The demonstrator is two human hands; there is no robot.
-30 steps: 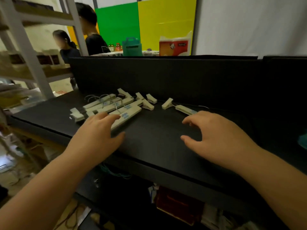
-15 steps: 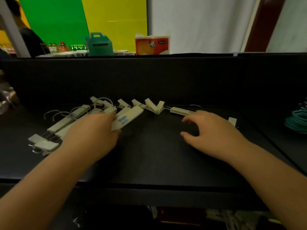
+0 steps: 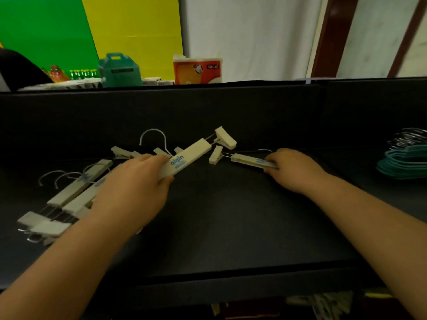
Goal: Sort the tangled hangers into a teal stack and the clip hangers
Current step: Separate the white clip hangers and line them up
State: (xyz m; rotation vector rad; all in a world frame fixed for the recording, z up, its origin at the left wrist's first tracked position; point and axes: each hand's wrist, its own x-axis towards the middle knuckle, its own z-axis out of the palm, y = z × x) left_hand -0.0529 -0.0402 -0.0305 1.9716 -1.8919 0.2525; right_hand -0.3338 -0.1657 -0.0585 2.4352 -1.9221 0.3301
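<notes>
Two cream clip hangers are in the hands. The left hand is curled round the bar of one clip hanger, lifted and tilted toward the bench's back edge, its hook standing up. The right hand pinches the bar of a second clip hanger lying flat near the back edge. More clip hangers lie piled toward the left edge, and the teal stack sits at the right edge. These look light and stiff, plastic bars on thin wire. The bar is the sound place to hold. I judge the sprung clips and wire hooks likely to snag each other, so lift slowly.
</notes>
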